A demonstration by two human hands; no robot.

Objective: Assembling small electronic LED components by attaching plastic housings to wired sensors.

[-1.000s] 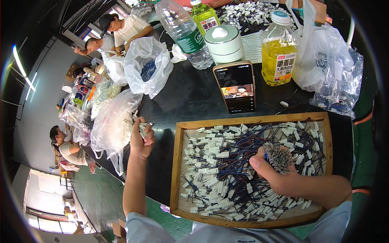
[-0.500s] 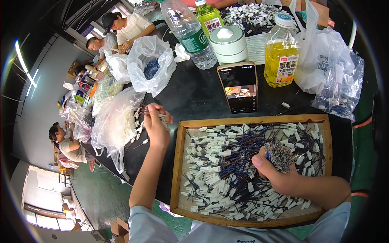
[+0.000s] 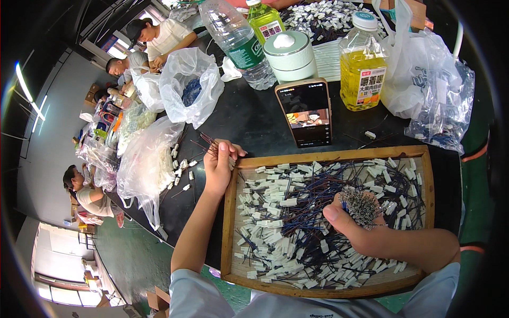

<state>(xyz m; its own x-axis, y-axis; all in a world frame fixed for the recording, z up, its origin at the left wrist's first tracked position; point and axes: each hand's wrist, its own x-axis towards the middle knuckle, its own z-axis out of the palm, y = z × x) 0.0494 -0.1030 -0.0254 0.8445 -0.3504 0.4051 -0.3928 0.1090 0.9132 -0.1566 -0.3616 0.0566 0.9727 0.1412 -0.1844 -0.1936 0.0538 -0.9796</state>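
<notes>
My left hand (image 3: 217,172) is closed around a few thin dark wires (image 3: 204,143) with white connectors, beside the tray's far left corner. The wire ends stick out past the thumb toward the left. In my right hand (image 3: 366,236) is a thick wire bundle (image 3: 362,208), its silvery tips packed together and facing up; the thumb presses on its side. That hand is above the wooden tray (image 3: 227,222), which holds many white connectors (image 3: 270,225) on dark blue and brown wires. Part of the heap lies hidden under my right hand and forearm.
Loose connectors (image 3: 183,165) lie left of the tray by a clear plastic bag (image 3: 140,175) of white pieces. A phone (image 3: 305,135) stands behind the tray, near a lidded cup (image 3: 291,61), bottles (image 3: 362,63) and bags (image 3: 442,100). Several people work at the left.
My left hand has moved right and a little down, from over the loose connectors to the tray's corner, still holding wires. My right hand keeps its bundle in nearly the same place.
</notes>
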